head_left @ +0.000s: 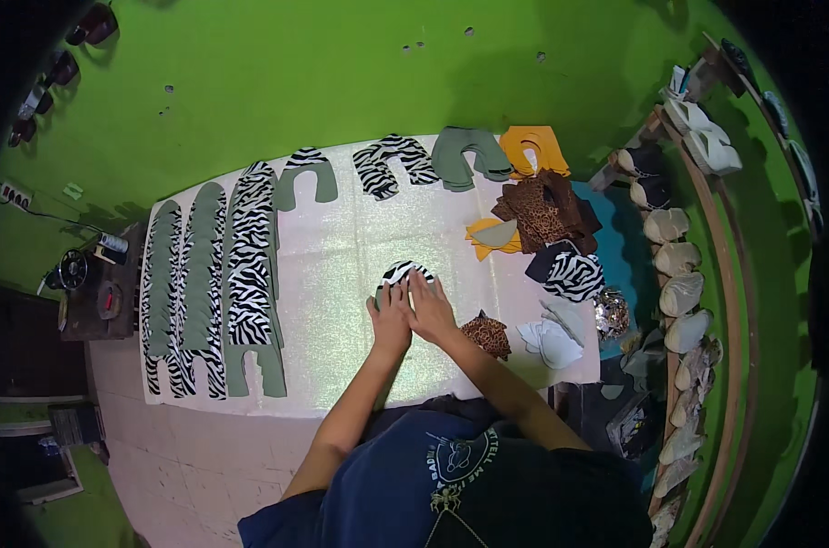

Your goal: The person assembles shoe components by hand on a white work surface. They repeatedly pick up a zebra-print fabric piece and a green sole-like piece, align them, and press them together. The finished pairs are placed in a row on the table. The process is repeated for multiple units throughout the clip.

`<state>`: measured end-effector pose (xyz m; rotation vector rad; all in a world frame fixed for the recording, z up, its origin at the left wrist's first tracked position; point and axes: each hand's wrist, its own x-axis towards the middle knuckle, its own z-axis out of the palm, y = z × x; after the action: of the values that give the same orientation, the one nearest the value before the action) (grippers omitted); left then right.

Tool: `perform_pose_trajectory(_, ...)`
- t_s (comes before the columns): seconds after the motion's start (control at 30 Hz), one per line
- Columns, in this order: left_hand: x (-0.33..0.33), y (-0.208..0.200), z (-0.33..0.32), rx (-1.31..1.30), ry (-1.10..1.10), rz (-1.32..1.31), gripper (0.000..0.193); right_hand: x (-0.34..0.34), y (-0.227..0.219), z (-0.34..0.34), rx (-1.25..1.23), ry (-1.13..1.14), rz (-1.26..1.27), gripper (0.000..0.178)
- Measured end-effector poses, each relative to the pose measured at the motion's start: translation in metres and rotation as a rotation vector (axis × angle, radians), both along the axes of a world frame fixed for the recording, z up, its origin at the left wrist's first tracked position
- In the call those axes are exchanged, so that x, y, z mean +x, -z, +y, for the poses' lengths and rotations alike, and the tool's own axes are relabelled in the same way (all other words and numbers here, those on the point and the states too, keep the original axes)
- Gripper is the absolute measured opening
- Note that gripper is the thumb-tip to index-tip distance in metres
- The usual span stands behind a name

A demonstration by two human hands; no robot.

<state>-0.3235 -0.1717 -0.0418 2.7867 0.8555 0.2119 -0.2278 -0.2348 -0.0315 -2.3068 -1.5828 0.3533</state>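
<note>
Cloth w/ zebra print [399,270] lies mid-table [328,237] under my L hand [390,318] & R hand [427,312], palms down; can't tell if fingers pinch it. Prob. light, soft, bendy; best held flat by its curved edge.

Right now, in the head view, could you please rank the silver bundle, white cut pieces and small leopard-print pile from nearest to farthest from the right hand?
From the right hand:
1. Small leopard-print pile, close on the right.
2. White cut pieces, farther right.
3. Silver bundle, right, beyond those pieces.
</note>
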Motion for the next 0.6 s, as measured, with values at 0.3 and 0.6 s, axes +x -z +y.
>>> perform_pose_trajectory(0.3, 0.007, -0.012, 0.005, -0.037, -0.012, -0.062, 0.052, 0.004, 0.007, -0.01, -0.017, 0.071, -0.067, 0.072)
perform_pose_trajectory(0.6, 0.014, 0.008, 0.017, -0.054, 0.11, -0.168, 0.05, -0.001, -0.002, -0.009, -0.112, 0.071, -0.104, 0.072)
